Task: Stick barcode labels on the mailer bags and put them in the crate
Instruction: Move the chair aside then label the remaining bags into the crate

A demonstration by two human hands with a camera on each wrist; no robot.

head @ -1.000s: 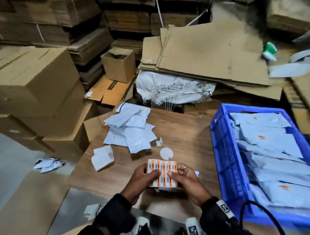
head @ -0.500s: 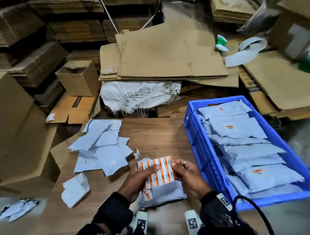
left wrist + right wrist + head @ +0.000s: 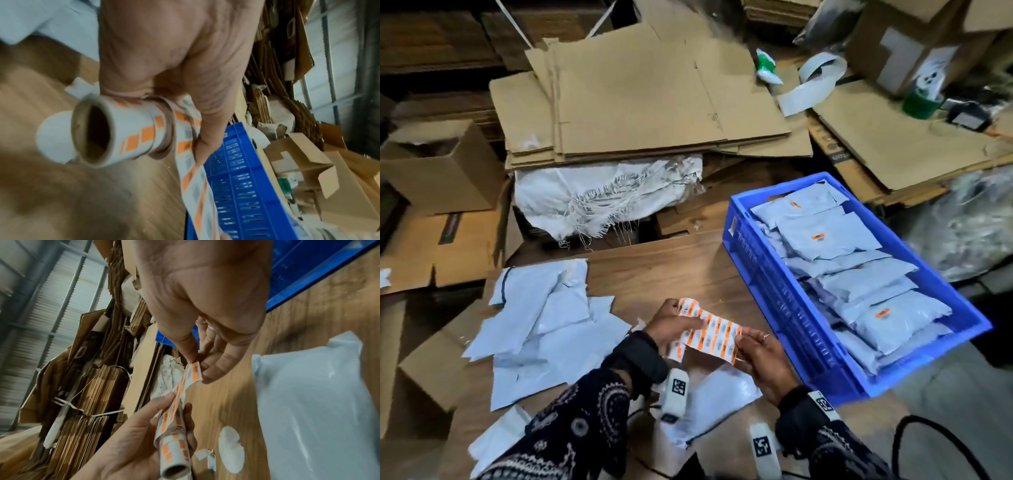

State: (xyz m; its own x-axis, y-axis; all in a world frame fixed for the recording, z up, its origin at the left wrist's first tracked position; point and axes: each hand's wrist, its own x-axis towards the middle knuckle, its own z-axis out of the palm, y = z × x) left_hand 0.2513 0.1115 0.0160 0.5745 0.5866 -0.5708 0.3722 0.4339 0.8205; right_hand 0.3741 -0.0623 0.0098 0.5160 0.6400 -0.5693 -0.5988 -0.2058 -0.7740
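The right hand [image 3: 205, 293] pinches the free corner of the label strip [image 3: 717, 334] between thumb and forefinger, the other fingers loosely extended beneath; the left hand [image 3: 671, 323] curls thumb and fingers round the label roll [image 3: 123, 131], holding it at centre frame in the head view. Just below the hands, at lower centre, one mailer bag [image 3: 717, 399] lies on the wooden table [image 3: 654, 270], no label visible on it, so it looks next in line. At right of frame the blue crate [image 3: 767, 308] is already well filled with bags bearing orange labels, which suggests much of the work is done; the loose white pile [image 3: 544, 329] at left could be bags or waste, I cannot tell which. Only the left wrist view shows the roll's hollow cardboard core; only the right wrist view shows the pinch plainly.
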